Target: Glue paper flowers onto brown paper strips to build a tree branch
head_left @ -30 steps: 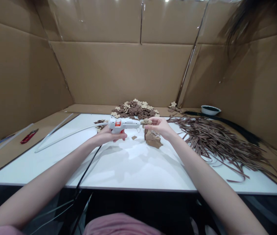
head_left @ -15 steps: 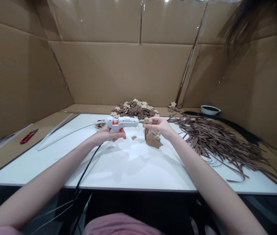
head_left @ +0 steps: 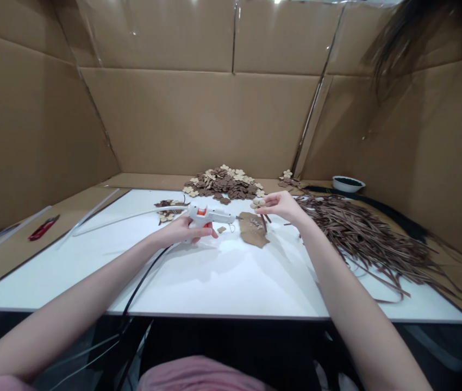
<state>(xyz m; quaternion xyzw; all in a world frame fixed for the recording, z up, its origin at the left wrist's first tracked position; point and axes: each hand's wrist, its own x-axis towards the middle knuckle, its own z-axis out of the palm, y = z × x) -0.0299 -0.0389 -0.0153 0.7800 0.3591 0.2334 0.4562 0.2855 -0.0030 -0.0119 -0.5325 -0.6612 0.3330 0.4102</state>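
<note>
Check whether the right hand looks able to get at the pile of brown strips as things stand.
Probably yes: the right hand holds a small flower piece, but the brown strips lie just beside it on the white table, nothing between.

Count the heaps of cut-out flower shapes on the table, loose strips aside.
3: a big heap at the back centre, a small one behind the glue gun, and a small one at the back right. More may lie hidden under the strips.

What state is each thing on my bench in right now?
Glue gun: gripped by left hand, nozzle pointing right.
Flower piece: pinched in right hand, off the table.
Brown scrap: flat on white table.
Strips: loose pile.
Bowl: upright.
</note>
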